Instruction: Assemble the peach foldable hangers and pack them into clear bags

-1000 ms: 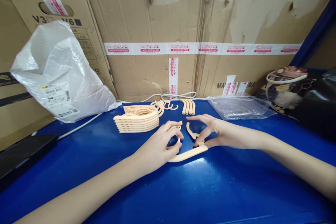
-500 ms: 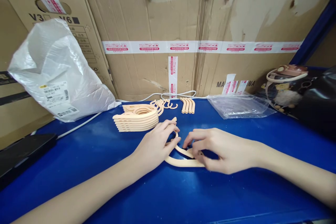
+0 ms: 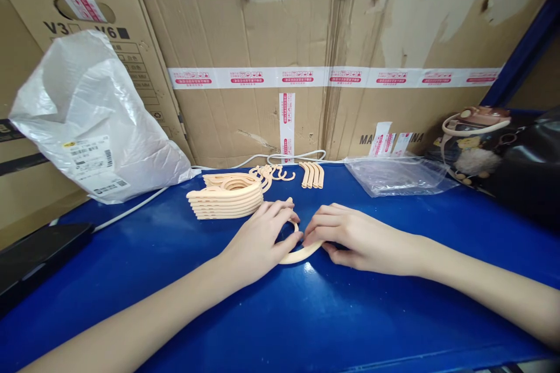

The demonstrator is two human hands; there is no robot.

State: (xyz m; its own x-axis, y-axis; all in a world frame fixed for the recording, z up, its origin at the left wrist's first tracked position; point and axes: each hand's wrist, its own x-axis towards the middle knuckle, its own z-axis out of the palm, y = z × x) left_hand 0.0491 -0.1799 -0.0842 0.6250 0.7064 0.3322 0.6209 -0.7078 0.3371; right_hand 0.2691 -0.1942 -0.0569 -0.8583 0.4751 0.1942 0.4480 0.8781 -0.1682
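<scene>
A cream plastic clothes hanger (image 3: 301, 254) lies low over the blue table between my two hands. My left hand (image 3: 261, 234) is closed around its hook end, and the hook's tip pokes out past the fingers. My right hand (image 3: 361, 240) pinches the curved arm of the same hanger, with the fingertips near my left thumb. Fingers cover much of the hanger's middle. Just beyond my left hand sits a neat stack of folded cream hangers (image 3: 225, 205), its hooks (image 3: 280, 173) pointing right. Several short curved cream pieces (image 3: 312, 175) lie in a row behind my hands.
On the left a white plastic parcel bag (image 3: 100, 122) leans against cardboard boxes (image 3: 245, 23), with a black device (image 3: 44, 262) nearer. A clear plastic bag (image 3: 398, 177) lies at the back right, beside a black bag (image 3: 529, 169). A white cable (image 3: 254, 158) runs along the back.
My right hand has moved slightly back and its fingers have closed onto the hanger's arm. That arm has swung up and inward toward my left hand, which stays nearly in place.
</scene>
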